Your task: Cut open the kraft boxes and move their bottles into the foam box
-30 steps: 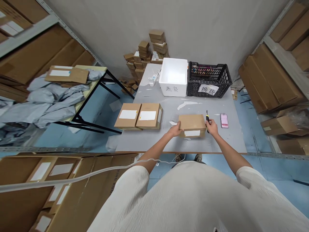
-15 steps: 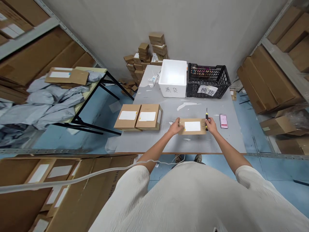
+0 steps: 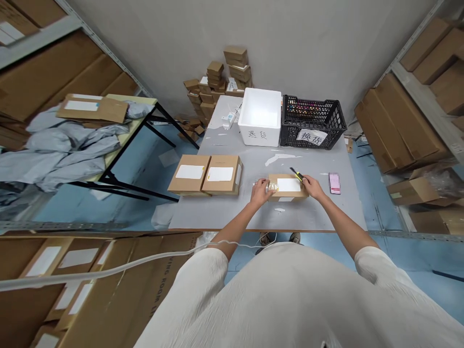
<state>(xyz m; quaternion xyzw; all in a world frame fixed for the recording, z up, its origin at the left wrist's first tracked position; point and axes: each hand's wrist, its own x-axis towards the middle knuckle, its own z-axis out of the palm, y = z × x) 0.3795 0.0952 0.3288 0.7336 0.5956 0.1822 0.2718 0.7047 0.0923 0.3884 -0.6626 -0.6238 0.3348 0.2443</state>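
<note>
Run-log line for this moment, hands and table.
left hand: touching carton, left end; right hand: holding cutter over carton; carton: label up; phone: right of carton; white bin, black crate: beyond carton

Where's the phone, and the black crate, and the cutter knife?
phone (image 3: 334,183), head view, on its screen
black crate (image 3: 295,137), head view, front wall
cutter knife (image 3: 298,175), head view, yellow-and-black handle

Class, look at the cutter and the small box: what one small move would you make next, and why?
I would probably swing the cutter's tip toward the shiny tape, left hand kept clear: the tip points past the box's far edge, and the fingers are beside that tape.
</note>
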